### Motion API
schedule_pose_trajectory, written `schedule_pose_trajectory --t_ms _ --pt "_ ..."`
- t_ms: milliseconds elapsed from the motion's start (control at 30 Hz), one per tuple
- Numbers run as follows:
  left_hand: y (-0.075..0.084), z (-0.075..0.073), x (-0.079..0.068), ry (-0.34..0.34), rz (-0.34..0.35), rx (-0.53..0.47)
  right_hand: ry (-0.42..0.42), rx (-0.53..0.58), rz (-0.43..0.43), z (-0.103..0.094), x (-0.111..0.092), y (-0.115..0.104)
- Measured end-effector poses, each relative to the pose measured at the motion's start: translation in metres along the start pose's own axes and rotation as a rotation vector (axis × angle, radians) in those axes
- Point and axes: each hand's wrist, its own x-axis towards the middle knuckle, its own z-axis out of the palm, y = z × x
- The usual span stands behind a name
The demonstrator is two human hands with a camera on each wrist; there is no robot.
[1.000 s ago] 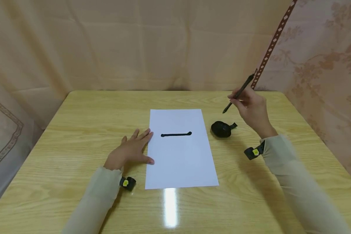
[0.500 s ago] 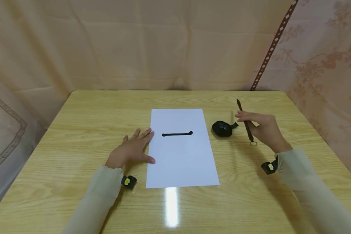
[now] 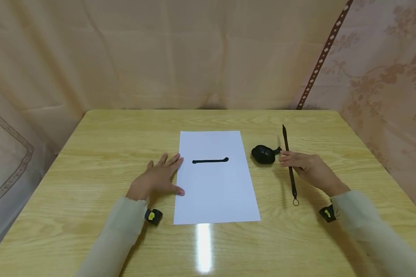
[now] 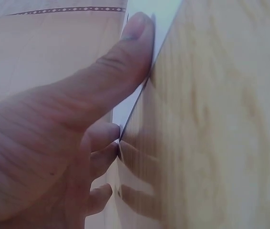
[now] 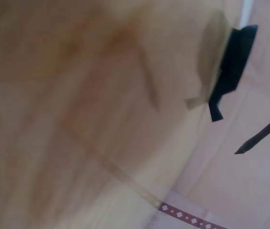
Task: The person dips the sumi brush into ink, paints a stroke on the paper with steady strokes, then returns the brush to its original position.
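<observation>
**Brush held low beside the ink dish, one stroke on the sheet**

The right hand (image 3: 310,168) lies low over the wooden table (image 3: 90,154), to the right of the paper; its fingers pinch the shaft of a dark calligraphy brush (image 3: 289,161) about midway along it; the brush lies nearly along the table's depth, its pointed tip away from the person and its small ring end towards them; whether the shaft touches the table I cannot tell. In the right wrist view the brush tip (image 5: 261,137) shows at the right edge, with the ink dish (image 5: 232,67) just beside it.

The black ink dish (image 3: 263,154) stands on the table between the sheet and the brush, just left of the right hand's fingertips; its short handle points towards the brush.

The white sheet of paper (image 3: 215,192) lies in the middle of the table and bears one black horizontal stroke (image 3: 210,161) in its upper half.

The left hand (image 3: 157,179) rests flat on the table at the sheet's left edge, fingers spread and straight, holding nothing; its thumb (image 4: 120,67) presses on the margin of the paper (image 4: 149,12), as the left wrist view shows.

A beige cloth (image 3: 194,54) hangs behind the table.
</observation>
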Motion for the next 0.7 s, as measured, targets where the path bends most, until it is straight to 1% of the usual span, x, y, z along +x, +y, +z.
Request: schedule_pose_trajectory --t_ms 200,433,700 --pt "-0.0003 0.0009 0.0000 -0.001 -0.002 -0.014 -0.072 0.005 -0.005 0.0037 -0.0062 -0.0012" --pt "0.0002 0.0010 -0.0006 0.002 -0.006 -0.019 -0.149 -0.067 -0.035 0.0036 -0.0079 -0.0041" --pt "-0.0006 0.0021 0.0002 0.012 0.000 -0.014 -0.236 -0.109 -0.024 0.0052 -0.0093 -0.0077"
